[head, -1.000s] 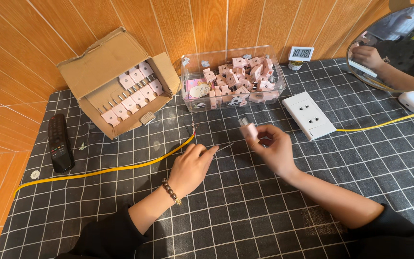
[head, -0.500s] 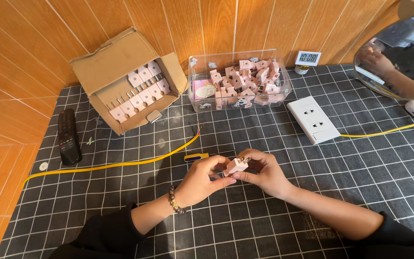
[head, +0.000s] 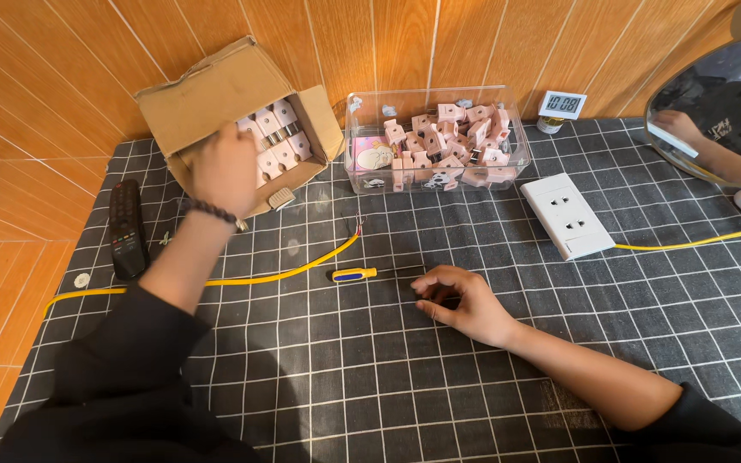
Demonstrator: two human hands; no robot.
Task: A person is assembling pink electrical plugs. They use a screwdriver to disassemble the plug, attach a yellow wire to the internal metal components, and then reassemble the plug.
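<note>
Left hand has moved from the right hand into cardboard box, grip unclear; right hand loosely curled, empty, just right of box-side screwdriver.

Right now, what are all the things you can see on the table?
cardboard box: one, brown, back left, pale pink plug parts inside
clear plastic tub: one, back centre, heaped with pink parts
wall socket plate: one, white, right
yellow cable: one, across the cloth
screwdriver: one, yellow and blue, centre
remote control: one, black, left
digital clock: one, white, back
mirror: one, round, right
left hand: over the box
right hand: on the cloth
</note>
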